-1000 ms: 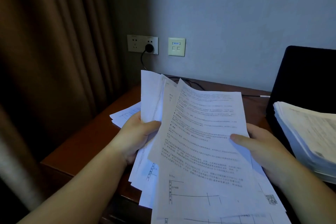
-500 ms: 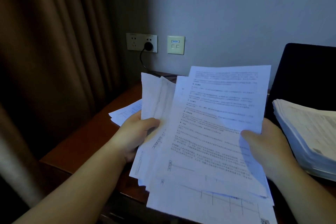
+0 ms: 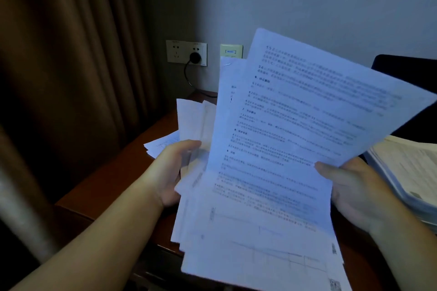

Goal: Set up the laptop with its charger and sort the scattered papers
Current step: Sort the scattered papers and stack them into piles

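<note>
I have one view only, from the head camera, looking forward and down over the desk (image 3: 111,179), close above both hands; beyond the fingers (image 3: 189,146) it faces the wall socket (image 3: 186,52) and curtain (image 3: 71,66).

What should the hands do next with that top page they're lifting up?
Probably carry the top sheet over to the tall paper stack on the right and lay it there. The right hand pinches that sheet, raised and tilted toward the stack, while the left hand grips the fanned bundle below.
</note>
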Demonstrator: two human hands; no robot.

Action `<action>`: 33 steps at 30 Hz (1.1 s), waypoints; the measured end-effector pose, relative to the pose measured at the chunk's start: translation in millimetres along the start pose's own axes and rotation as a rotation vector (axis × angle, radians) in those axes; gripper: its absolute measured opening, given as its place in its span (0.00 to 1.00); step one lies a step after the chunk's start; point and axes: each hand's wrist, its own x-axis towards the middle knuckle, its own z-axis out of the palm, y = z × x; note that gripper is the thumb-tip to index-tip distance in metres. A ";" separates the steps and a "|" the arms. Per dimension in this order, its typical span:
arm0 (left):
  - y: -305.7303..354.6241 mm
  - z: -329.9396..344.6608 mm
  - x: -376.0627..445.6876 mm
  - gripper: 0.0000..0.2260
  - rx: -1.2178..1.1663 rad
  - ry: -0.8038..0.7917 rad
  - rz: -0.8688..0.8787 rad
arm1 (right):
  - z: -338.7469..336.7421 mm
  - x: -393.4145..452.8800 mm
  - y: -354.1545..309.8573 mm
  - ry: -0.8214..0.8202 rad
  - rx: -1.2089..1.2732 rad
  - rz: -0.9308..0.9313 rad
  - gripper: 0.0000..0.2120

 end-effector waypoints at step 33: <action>2.5 10.8 10.8 0.23 0.358 -0.019 0.063 | -35.4 17.2 4.1 0.054 -0.205 0.137 0.27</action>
